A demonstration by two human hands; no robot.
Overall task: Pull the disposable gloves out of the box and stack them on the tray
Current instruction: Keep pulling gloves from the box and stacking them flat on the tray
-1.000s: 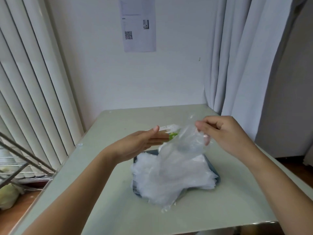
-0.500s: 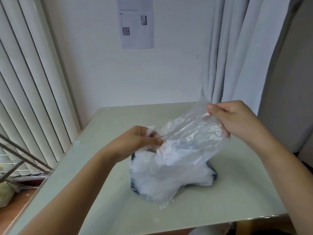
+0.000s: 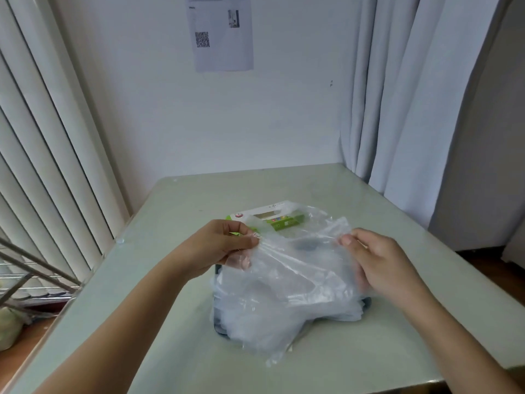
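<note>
I'm seeing a pale green worktop (image 3: 181, 211) against a white wall (image 3: 270, 123), printed sheet (image 3: 223, 35) pinned up, vertical blinds (image 3: 42, 155) left, grey curtains (image 3: 412, 95) right.

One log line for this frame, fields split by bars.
left hand: pinches thin clear plastic glove | right hand: pinches same glove | glove: held over clear glove pile on dark tray | green-white box: behind tray

A pale table (image 3: 170, 251) is standing against a white wall (image 3: 270, 123), where a paper (image 3: 224, 55) with a QR code (image 3: 202, 39) is hanging. A curtain (image 3: 397, 95) is hanging at the right and blinds (image 3: 42, 137) at the left. A metal rack (image 3: 34, 268) is showing below the blinds, above a brown floor (image 3: 25, 348).
</note>
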